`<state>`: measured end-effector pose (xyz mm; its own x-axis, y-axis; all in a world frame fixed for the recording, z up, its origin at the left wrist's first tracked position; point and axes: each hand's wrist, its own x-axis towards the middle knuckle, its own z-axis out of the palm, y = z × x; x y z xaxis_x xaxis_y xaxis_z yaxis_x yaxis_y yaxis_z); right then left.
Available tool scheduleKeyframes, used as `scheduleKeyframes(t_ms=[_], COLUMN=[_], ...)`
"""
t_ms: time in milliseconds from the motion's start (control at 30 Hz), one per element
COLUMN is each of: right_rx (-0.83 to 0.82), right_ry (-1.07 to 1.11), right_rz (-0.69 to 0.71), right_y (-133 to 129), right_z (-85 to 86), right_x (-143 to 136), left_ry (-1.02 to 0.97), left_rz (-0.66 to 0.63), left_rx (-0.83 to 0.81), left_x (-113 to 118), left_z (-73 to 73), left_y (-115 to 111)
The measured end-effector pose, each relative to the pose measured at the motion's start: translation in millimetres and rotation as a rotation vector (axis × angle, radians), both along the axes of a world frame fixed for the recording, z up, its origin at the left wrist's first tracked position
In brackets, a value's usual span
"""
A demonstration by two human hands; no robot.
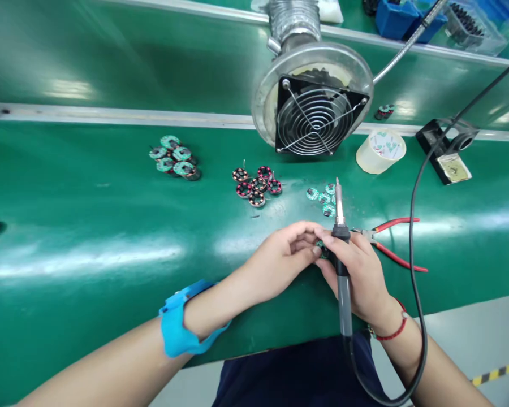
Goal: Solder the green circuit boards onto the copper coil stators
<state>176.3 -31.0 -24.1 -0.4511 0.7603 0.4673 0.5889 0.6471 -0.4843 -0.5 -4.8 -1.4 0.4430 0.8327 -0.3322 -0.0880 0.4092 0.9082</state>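
Note:
Near the table's front edge my left hand (pixel 280 257) pinches a small part with a green round circuit board (pixel 321 246), mostly hidden by fingers. My right hand (pixel 362 274) is closed around a soldering iron (pixel 344 299), its tip pointing away from me, and its fingertips meet the same small part. Just beyond the hands lie several loose round green circuit boards (pixel 324 198). Left of these is a group of small wound coils (pixel 258 186) with red and copper windings. Red-handled pliers (pixel 392 254) rest beside my right hand, jaws towards it.
Coils topped with green boards (pixel 176 158) stand in a cluster at the back left. A fume extractor fan (pixel 316 121) hangs over the back. To its right are a tape roll (pixel 379 152) and a soldering iron stand (pixel 445 150). The iron's black cable (pixel 413 243) loops past my right forearm.

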Motion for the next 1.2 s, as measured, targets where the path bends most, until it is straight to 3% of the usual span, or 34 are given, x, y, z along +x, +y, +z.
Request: scheduleKeyframes(t_ms=[100,167,233,300,367,467,600,667,767,833,933,1000,1100,1200], right_rx=[0.012,0.009,-0.01,-0.026,-0.019,-0.013,-0.022,-0.024,-0.031,-0.034,-0.035,-0.032,-0.031,-0.022], right_ry=[0.06,0.112,0.166,0.198,0.203,0.202,0.211,0.209,0.198,0.19,0.191,0.193,0.188,0.17], right_rz=[-0.001,-0.024,-0.046,-0.065,-0.075,-0.073,-0.077,-0.083,-0.084,-0.091,-0.108,-0.116,-0.124,-0.135], right_y=[-0.4,-0.9,-1.5,-2.0,-2.3,-2.6,-2.8,-2.6,-2.1,-1.9,-2.1,-2.1,-1.6,-0.3], right_z=[0.8,-0.2,-2.2,-4.2,-5.3,-5.1,-3.7,-3.0,-1.9,-1.6,-2.2,-2.9,-3.4,-2.8], right_x=[2.1,4.8,7.9,10.4,11.7,11.9,11.3,10.9,10.2,10.0,10.3,10.6,9.8,5.8], left_ry=[0.224,0.445,0.672,0.862,1.044,1.156,1.4,1.467,1.441,1.411,1.393,1.397,1.269,0.718], left_rz=[0.12,0.243,0.327,0.331,0.211,0.219,0.459,0.485,0.293,0.153,0.097,0.153,0.385,0.506], left_rx=[0.175,0.306,0.314,0.241,0.19,0.243,0.556,0.72,0.878,0.886,0.845,0.835,0.786,0.53], left_x=[-18.0,-42.4,-72.6,-101.0,-120.4,-128.4,-117.4,-110.6,-101.0,-95.7,-92.2,-92.1,-87.5,-68.6], left_z=[11.1,19.9,24.9,23.2,15.7,2.6,-5.5,-7.7,-13.7,-18.7,-21.9,-18.6,-6.7,5.6], left_y=[13.2,26.8,41.1,53.2,61.2,63.9,57.6,56.3,59.9,63.8,67.5,67.1,60.5,45.3])
